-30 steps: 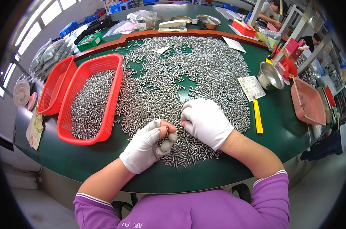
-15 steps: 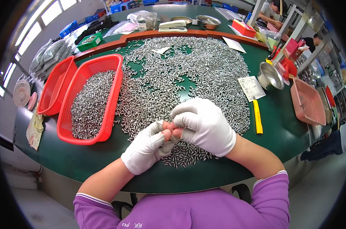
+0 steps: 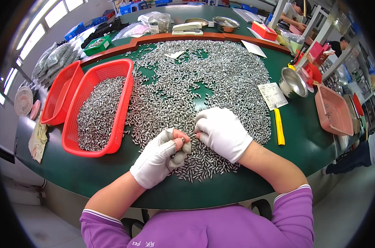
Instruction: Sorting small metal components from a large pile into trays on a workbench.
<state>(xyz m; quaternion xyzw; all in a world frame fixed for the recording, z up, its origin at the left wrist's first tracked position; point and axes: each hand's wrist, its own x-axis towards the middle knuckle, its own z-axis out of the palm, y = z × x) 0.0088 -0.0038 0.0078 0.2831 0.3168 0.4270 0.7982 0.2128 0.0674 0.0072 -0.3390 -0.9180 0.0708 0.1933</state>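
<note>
A wide layer of small silvery ribbed metal pieces (image 3: 233, 78) covers the middle of the green table. Low over its near part, my left hand (image 3: 160, 155), in a white glove with bare thumb and fingertip showing, is closed. A small metal piece (image 3: 183, 139) shows between thumb and forefinger. Just to the right, my right hand (image 3: 224, 133), gloved too, is over the pieces with fingers bent and pinched together. What its fingertips hold, if anything, is hidden. A red perforated basket (image 3: 128, 89) filled with similar pieces stands left of the layer.
Another red basket (image 3: 51, 105) sits farther left. To the right lie a written slip (image 3: 272, 96), a yellow-handled tool (image 3: 279, 128), a steel bowl (image 3: 293, 82) and a pink basket (image 3: 334, 109). A raised brown border (image 3: 187, 35) runs behind the pieces. A co-worker (image 3: 295, 16) is at the far right.
My hands have come apart from touching fingertips. The right one has moved slightly right and down toward the pieces; the left stays nearly in place, its small metal piece now visible.
</note>
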